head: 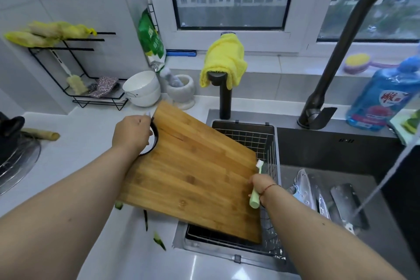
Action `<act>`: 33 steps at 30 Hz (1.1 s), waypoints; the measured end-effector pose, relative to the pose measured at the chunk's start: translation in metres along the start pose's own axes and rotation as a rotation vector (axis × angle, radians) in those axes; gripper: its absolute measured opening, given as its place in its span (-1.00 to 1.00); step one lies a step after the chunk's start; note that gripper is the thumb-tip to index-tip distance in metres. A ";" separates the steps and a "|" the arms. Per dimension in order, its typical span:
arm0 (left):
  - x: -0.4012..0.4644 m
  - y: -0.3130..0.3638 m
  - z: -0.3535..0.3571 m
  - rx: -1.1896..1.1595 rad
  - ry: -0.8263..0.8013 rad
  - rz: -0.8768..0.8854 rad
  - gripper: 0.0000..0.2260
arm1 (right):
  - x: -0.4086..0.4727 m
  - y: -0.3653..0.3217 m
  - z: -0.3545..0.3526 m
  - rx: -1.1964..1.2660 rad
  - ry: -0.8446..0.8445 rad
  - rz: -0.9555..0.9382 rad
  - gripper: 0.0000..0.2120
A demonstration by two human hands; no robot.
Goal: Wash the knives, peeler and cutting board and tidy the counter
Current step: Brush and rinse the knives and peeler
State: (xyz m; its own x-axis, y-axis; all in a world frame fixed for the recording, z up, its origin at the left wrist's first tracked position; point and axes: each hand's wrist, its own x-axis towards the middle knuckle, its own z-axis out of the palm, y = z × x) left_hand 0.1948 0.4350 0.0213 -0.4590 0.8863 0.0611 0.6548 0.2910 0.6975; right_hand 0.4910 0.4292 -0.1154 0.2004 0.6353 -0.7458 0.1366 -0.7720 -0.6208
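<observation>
While water streams from the tall black faucet into the dark sink, a person holds a wooden cutting board tilted over the wire basket that sits in the sink's left part. The left hand grips the board at its black ring handle on the upper left edge, fingers curled under and out of sight. The right hand closes around a pale green peeler, its white head pointing up beside the board's right edge; a thin red string circles that wrist. The board's lower corner reaches down into the basket, while its left part hangs above the white counter.

Several knives and a cleaver lie flat on the sink floor, right of the basket, wet and close to the falling stream. Green vegetable peelings lie scattered on the counter near the board's lower left corner.

Behind the board stand stacked white bowls and a stone mortar. A yellow cloth drapes over a shorter black tap. A blue detergent bottle stands right of the faucet, and a black wire rack occupies the left wall corner.
</observation>
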 end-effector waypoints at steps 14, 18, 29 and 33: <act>-0.017 0.046 0.048 0.290 0.059 0.097 -0.65 | -0.039 -0.021 -0.012 0.134 -0.151 -0.200 -0.91; -0.056 0.108 0.104 0.145 -0.123 0.337 -0.77 | -0.052 -0.029 -0.057 0.220 -0.116 -0.313 -0.96; -0.193 0.208 0.270 -0.057 -0.740 0.271 -0.84 | -0.030 0.026 -0.196 0.520 0.091 -0.169 -0.86; -0.223 0.223 0.325 -0.176 -0.909 0.062 -0.79 | -0.016 0.048 -0.237 0.526 0.133 -0.118 -0.80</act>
State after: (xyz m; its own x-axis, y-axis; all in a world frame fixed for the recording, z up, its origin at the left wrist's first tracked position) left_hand 0.6381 0.4194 -0.0692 0.2701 0.8619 -0.4293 0.5276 0.2405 0.8148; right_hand 0.7244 0.3765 -0.0758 0.3387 0.6820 -0.6482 -0.3304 -0.5588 -0.7606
